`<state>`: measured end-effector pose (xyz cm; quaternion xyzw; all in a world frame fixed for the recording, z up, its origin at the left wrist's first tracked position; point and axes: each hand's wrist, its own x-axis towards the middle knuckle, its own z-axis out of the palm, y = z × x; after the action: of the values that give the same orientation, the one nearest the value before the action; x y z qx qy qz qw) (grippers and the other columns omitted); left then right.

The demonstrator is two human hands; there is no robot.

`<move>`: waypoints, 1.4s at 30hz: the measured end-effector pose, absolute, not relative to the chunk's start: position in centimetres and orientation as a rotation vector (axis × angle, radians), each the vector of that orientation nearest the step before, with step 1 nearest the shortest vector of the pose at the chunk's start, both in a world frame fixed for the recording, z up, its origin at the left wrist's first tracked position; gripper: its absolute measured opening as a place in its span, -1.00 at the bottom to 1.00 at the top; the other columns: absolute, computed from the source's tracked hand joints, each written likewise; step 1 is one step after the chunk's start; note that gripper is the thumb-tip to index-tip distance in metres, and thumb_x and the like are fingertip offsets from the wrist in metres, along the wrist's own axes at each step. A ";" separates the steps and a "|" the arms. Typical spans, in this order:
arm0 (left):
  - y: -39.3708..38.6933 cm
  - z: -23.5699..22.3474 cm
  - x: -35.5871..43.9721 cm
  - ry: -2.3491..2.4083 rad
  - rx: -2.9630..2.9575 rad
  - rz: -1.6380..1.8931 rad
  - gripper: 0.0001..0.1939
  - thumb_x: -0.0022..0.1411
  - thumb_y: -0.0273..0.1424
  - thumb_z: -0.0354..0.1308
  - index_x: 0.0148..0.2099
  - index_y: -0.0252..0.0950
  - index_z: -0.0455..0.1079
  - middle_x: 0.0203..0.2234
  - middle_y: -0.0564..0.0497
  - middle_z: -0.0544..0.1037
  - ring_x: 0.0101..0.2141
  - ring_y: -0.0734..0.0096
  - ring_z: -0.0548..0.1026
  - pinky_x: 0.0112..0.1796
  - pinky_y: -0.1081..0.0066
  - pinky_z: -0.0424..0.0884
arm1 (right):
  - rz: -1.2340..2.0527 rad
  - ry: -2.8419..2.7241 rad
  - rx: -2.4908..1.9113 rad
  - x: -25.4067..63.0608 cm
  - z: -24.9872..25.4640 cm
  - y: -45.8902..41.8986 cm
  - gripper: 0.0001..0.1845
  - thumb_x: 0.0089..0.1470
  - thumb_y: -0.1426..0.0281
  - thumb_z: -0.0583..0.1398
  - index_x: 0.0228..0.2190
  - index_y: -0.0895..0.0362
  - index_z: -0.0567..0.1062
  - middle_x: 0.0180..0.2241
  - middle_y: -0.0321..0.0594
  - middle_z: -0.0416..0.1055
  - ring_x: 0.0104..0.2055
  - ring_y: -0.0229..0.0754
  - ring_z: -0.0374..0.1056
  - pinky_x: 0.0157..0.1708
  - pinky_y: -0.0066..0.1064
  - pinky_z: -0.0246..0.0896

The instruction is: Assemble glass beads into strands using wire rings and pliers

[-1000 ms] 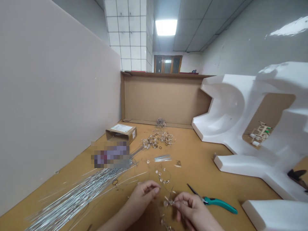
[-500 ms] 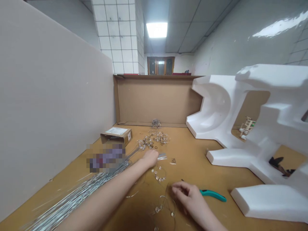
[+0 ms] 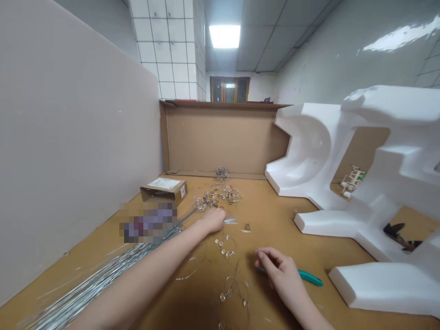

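Note:
My left hand (image 3: 215,220) reaches to the table's middle, fingers curled down beside some thin clear strips (image 3: 230,221); whatever it grips is hidden. Just beyond lies a loose pile of clear beaded wire loops and small dark rings (image 3: 228,195). My right hand (image 3: 279,269) is low on the right, thumb and forefinger drawn together, over a tool with a teal handle (image 3: 311,277). Part of that tool is covered, and I cannot make out what the fingertips hold. Between the hands are a curved string of clear beads (image 3: 225,247) and a beaded wire loop (image 3: 235,293).
A bundle of silvery wires (image 3: 113,279) runs along the left, below a blurred purple item (image 3: 151,222) and an open small carton (image 3: 164,190). White foam packing (image 3: 326,224) borders the right. A cardboard wall (image 3: 223,137) closes the back. A small brown piece (image 3: 246,227) lies mid-table.
My right hand has shifted right and slightly away, covering more of the teal handle. My left hand stays about where it was, and the view has tilted slightly.

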<state>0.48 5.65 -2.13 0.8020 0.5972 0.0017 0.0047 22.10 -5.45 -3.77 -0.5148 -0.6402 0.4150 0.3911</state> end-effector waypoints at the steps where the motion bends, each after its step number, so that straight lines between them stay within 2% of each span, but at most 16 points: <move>1: 5.5 -2.0 0.4 1.866 2.513 0.029 -0.72 0.18 -0.34 0.00 -0.06 -0.32 0.25 -0.13 -0.08 0.36 -0.21 0.33 0.39 -0.23 0.22 0.36 | 1.042 -1.636 -1.304 22.1 -3.8 -5.4 -0.60 -0.05 0.09 0.04 -0.44 0.16 0.44 -0.54 -0.23 0.39 -0.76 -0.39 0.04 -0.76 -0.50 -0.06; 4: 4.7 -1.2 0.1 1.844 2.527 0.106 -0.76 0.19 -0.35 -0.01 -0.11 -0.33 0.28 -0.19 -0.06 0.40 -0.25 0.36 0.40 -0.25 0.25 0.35 | 0.991 -1.688 -1.298 22.0 -4.1 -5.2 -0.61 -0.01 0.12 0.01 -0.44 0.16 0.43 -0.55 -0.24 0.39 -0.76 -0.38 0.07 -0.75 -0.50 -0.02; 6: 3.8 -0.4 0.0 1.813 2.558 0.165 -0.84 0.19 -0.42 -0.03 -0.22 -0.34 0.34 -0.31 -0.06 0.45 -0.30 0.37 0.41 -0.26 0.31 0.33 | 0.916 -1.739 -1.298 22.0 -4.2 -5.1 -0.63 0.02 0.16 -0.01 -0.45 0.16 0.43 -0.56 -0.24 0.40 -0.70 -0.32 0.16 -0.69 -0.48 0.06; 9: 2.0 0.6 0.5 1.708 2.637 0.230 -0.81 0.15 -0.54 -0.08 -0.31 -0.31 0.36 -0.37 -0.05 0.47 -0.33 0.38 0.42 -0.31 0.43 0.29 | 0.727 -1.804 -1.267 21.9 -4.1 -5.1 -0.69 0.04 0.25 0.00 -0.45 0.15 0.45 -0.52 -0.19 0.42 -0.48 -0.19 0.32 -0.45 -0.41 0.19; 12: -0.6 1.0 1.9 1.565 2.723 0.236 -0.78 0.14 -0.54 -0.12 -0.31 -0.29 0.36 -0.37 -0.02 0.46 -0.33 0.40 0.40 -0.31 0.47 0.26 | 0.489 -1.887 -1.235 22.0 -3.5 -5.5 -0.73 0.05 0.36 -0.01 -0.33 0.14 0.46 -0.38 -0.15 0.41 -0.35 -0.16 0.31 -0.31 -0.37 0.17; 15: -3.1 0.7 3.6 1.426 2.788 0.283 -0.75 0.15 -0.54 -0.16 -0.32 -0.28 0.35 -0.39 -0.02 0.44 -0.34 0.38 0.38 -0.31 0.45 0.24 | 0.218 -2.058 -1.215 21.9 -2.7 -6.3 -0.71 0.05 0.47 -0.02 -0.23 0.09 0.42 -0.29 -0.17 0.36 -0.29 -0.18 0.27 -0.29 -0.39 0.14; 18: -4.9 0.4 5.1 1.319 2.814 0.334 -0.75 0.16 -0.53 -0.19 -0.33 -0.29 0.32 -0.41 -0.02 0.41 -0.37 0.37 0.35 -0.34 0.43 0.22 | 0.045 -2.180 -1.250 21.9 -2.1 -6.8 -0.74 0.03 0.53 0.00 -0.32 0.08 0.44 -0.35 -0.21 0.34 -0.30 -0.20 0.22 -0.33 -0.42 0.09; 22: -5.5 0.2 6.2 1.322 2.812 0.351 -0.75 0.18 -0.53 -0.21 -0.33 -0.29 0.29 -0.42 -0.01 0.38 -0.38 0.38 0.34 -0.36 0.44 0.21 | 0.007 -2.240 -1.306 22.1 -2.3 -6.7 -0.74 0.05 0.55 0.00 -0.43 0.09 0.46 -0.47 -0.24 0.30 -0.39 -0.24 0.17 -0.44 -0.46 -0.01; 26: -5.7 -0.5 6.7 1.433 2.865 0.242 -0.72 0.19 -0.52 -0.22 -0.38 -0.30 0.31 -0.44 -0.04 0.40 -0.41 0.35 0.37 -0.39 0.42 0.20 | 0.062 -2.252 -1.302 22.0 -3.0 -6.5 -0.75 0.02 0.57 0.02 -0.57 0.14 0.41 -0.52 -0.24 0.27 -0.45 -0.26 0.14 -0.50 -0.45 -0.09; 30: -5.9 -0.7 6.7 1.467 2.804 0.196 -0.70 0.20 -0.51 -0.24 -0.40 -0.31 0.31 -0.46 -0.05 0.42 -0.46 0.35 0.38 -0.45 0.42 0.18 | 0.218 -2.212 -1.302 21.9 -3.4 -6.8 -0.75 0.01 0.56 0.00 -0.58 0.16 0.40 -0.54 -0.23 0.28 -0.50 -0.28 0.14 -0.51 -0.44 -0.11; 35: -5.5 -0.3 5.8 1.276 2.474 0.543 -0.80 0.18 -0.41 -0.14 -0.41 -0.29 0.27 -0.51 0.03 0.39 -0.46 0.43 0.34 -0.42 0.47 0.21 | 0.626 -2.028 -1.267 22.2 -2.6 -6.4 -0.83 0.01 0.44 0.04 -0.53 0.16 0.39 -0.53 -0.24 0.35 -0.48 -0.28 0.24 -0.44 -0.45 0.05; 39: -5.0 -0.2 5.4 1.050 1.861 0.700 -0.81 0.15 -0.27 -0.07 -0.40 -0.28 0.20 -0.73 0.19 0.25 -0.73 0.58 0.21 -0.64 0.55 0.18 | 1.089 -1.766 -1.178 22.6 -1.8 -5.8 -0.77 -0.02 0.26 0.08 -0.47 0.19 0.37 -0.63 -0.32 0.35 -0.58 -0.31 0.29 -0.53 -0.47 0.20; 42: -5.0 -0.1 5.7 0.930 1.579 0.770 -0.77 0.10 -0.22 0.01 -0.41 -0.29 0.19 -0.78 0.22 0.25 -0.79 0.63 0.17 -0.71 0.58 0.16 | 1.307 -1.566 -1.089 22.8 -1.4 -5.7 -0.69 -0.07 0.18 0.12 -0.43 0.21 0.36 -0.59 -0.32 0.35 -0.58 -0.34 0.30 -0.50 -0.45 0.26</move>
<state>5.73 -4.95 -0.08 0.6657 0.3921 0.3247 0.5456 22.83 -5.70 -1.41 -0.4311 -0.6197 0.5174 0.4030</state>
